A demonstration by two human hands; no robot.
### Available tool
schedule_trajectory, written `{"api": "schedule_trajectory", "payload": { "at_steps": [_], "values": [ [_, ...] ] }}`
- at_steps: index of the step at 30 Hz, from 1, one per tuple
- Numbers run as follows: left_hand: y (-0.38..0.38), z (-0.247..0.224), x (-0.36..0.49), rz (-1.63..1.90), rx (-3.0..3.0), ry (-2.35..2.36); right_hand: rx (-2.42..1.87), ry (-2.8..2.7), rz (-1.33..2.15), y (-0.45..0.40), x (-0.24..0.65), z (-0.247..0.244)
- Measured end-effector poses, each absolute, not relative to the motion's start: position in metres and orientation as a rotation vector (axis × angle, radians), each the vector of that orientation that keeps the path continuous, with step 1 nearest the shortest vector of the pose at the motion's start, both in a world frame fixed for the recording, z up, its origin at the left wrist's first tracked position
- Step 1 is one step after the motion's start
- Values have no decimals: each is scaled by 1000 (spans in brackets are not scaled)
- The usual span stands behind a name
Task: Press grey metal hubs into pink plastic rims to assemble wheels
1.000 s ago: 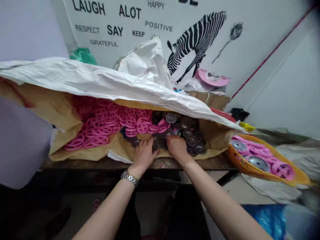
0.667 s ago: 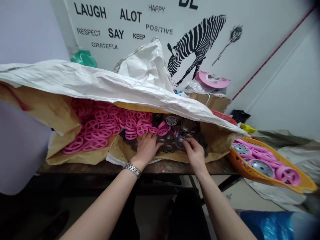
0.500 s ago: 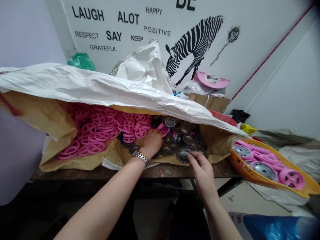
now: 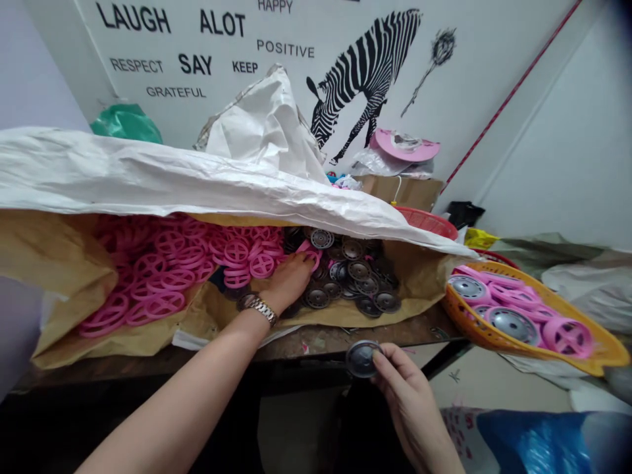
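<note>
Between the thumb and fingers of my right hand (image 4: 407, 382) is a grey plastic wheel disc (image 4: 363, 359), held in front of the table edge. My left hand (image 4: 291, 280), with a metal watch on its wrist, reaches into the paper-lined white sack (image 4: 197, 178). Its fingers are closed at a pink spoked wheel (image 4: 310, 255), and their tips are partly hidden. Left of this hand lies a heap of pink wheels (image 4: 170, 263). Several dark grey discs (image 4: 359, 270) are piled to its right on the brown paper.
A yellow basket (image 4: 469, 329) at the right holds pink and grey wheels. Behind the sack are a red basket (image 4: 427, 222), a cardboard box (image 4: 419, 191) and a green bag (image 4: 126, 123). The dark table edge (image 4: 320, 342) runs below the sack.
My right hand has drawn the grey disc out of the sack, down towards me. My left hand stays among the wheels, at the pink one. The view has shifted slightly.
</note>
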State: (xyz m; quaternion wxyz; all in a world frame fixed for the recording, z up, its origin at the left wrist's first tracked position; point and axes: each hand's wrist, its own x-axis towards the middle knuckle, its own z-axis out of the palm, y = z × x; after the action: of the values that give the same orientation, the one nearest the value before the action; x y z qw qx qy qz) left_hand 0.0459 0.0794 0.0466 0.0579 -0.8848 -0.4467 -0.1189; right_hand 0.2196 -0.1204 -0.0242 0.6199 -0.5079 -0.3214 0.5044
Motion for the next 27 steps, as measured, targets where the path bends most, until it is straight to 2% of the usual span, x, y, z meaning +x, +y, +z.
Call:
{"api": "schedule_trajectory", "payload": {
  "at_steps": [9, 15, 19, 22, 24, 27],
  "values": [
    [-1, 46, 8, -407, -2892, -732, -913, -497, 1199, -116, 214, 8],
    [-58, 47, 0, -354, -2949, -607, -877, -522, 1385, -124, 197, 11],
    [-78, 47, -2, -443, -3028, -581, -914, -532, 1481, -130, 186, 5],
    [-84, 40, -5, -648, -3082, -598, -927, -493, 1467, -134, 182, -1],
    [-87, 32, -6, -904, -3103, -721, -925, -475, 1440, -136, 180, -4],
    [-92, 19, -5, -1389, -3152, -1246, -906, -475, 1424, -138, 177, -5]
  ]
}}
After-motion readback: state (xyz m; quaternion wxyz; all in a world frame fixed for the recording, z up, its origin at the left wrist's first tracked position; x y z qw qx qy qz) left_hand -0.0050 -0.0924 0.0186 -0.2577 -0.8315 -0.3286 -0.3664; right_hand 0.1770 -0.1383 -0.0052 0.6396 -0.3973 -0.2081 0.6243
